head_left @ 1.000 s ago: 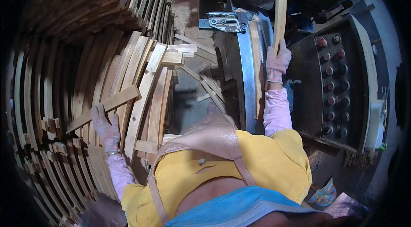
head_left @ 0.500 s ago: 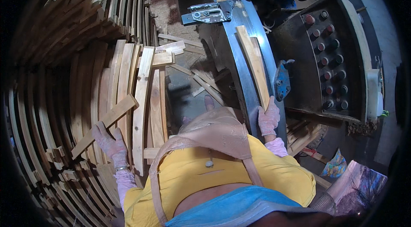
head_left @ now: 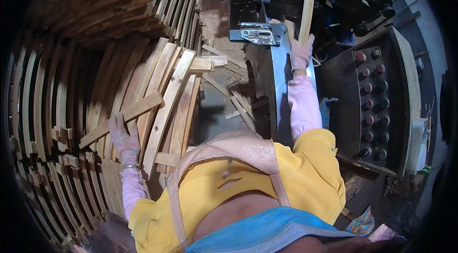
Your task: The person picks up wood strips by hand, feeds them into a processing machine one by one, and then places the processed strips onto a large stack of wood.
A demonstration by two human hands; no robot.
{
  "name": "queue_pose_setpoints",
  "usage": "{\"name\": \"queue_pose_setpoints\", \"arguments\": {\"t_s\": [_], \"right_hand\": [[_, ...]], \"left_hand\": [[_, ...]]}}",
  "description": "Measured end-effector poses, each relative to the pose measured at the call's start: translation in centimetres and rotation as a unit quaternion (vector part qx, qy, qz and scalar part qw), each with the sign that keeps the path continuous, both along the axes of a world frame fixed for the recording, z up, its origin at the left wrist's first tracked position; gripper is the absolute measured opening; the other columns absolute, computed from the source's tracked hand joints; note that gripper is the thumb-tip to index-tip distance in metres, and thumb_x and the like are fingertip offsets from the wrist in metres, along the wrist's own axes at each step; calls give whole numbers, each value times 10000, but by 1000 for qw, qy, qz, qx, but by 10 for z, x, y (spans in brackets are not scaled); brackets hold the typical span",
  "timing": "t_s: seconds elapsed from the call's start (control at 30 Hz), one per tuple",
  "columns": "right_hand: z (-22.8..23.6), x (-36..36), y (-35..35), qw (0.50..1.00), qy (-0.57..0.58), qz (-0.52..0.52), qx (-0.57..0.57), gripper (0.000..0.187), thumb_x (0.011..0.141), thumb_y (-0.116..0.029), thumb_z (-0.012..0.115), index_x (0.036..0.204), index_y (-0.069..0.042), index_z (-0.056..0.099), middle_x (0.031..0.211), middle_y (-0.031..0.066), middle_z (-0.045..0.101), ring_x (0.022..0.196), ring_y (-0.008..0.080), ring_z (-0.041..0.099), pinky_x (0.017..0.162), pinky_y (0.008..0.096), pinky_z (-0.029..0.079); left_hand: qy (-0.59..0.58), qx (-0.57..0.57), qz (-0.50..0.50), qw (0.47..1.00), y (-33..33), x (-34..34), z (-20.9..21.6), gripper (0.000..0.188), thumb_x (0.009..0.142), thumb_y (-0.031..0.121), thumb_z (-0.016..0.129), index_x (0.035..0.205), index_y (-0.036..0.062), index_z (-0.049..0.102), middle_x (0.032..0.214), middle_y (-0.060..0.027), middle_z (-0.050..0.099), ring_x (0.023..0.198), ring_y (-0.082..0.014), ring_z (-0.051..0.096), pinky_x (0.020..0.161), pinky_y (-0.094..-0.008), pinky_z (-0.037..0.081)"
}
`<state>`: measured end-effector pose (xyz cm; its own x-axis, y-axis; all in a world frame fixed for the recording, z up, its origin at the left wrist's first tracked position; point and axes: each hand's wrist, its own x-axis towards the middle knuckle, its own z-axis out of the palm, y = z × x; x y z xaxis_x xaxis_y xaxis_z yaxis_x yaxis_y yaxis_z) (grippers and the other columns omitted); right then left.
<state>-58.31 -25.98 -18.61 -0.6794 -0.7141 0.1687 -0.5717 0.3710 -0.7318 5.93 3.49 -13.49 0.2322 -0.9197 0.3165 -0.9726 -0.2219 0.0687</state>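
Note:
My right hand, in a pale pink work glove, is closed around the near end of a long wooden strip. The strip points away from me over the machine. Beside it, a second wooden strip lies along the metal bed, partly hidden by the hand. On the left, my gloved left hand rests with fingers stretched and thumb apart against a short board. That board lies slantwise across a stack of longer boards.
Tall stacks of wooden strips fill the left side. A metal guide block sits at the bed's left edge. To the right stands a control panel with several push buttons. Offcuts litter the floor between stack and machine.
My right hand has moved forward along the bed, carrying the strip away from me; the strip's far end now reaches the machine head. My left hand stays by the short board.

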Motion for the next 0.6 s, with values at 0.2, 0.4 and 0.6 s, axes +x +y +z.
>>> {"name": "queue_pose_setpoints", "arguments": {"t_s": [0.2, 0.4, 0.6], "right_hand": [[-28, 18, 226, 979, 126, 67, 142, 562, 905, -177, 700, 1416, -22, 527, 1282, 266, 643, 1156, 485, 593, 1014, 541, 479], [-64, 9, 400, 951, 274, 60, 134, 423, 896, -207, 712, 1278, -39, 642, 1211, 210, 669, 1117, 433, 617, 954, 529, 495], [-53, -5, 243, 922, 348, 68, 152, 181, 928, -216, 674, 1084, -124, 671, 1090, 95, 679, 1001, 351, 654, 834, 476, 548]], "left_hand": [[-17, 95, -20, 995, -13, 12, 43, 742, 783, 373, 794, 1440, 110, 570, 1454, -194, 552, 1353, -421, 495, 1156, -521, 390], [13, 76, -88, 993, -43, 57, 10, 699, 789, 398, 810, 1394, 120, 596, 1457, -195, 578, 1326, -414, 535, 1137, -523, 414], [3, 73, -11, 997, -82, 19, 47, 652, 858, 482, 780, 1353, 78, 648, 1374, -184, 623, 1257, -378, 602, 1068, -462, 491]]}}
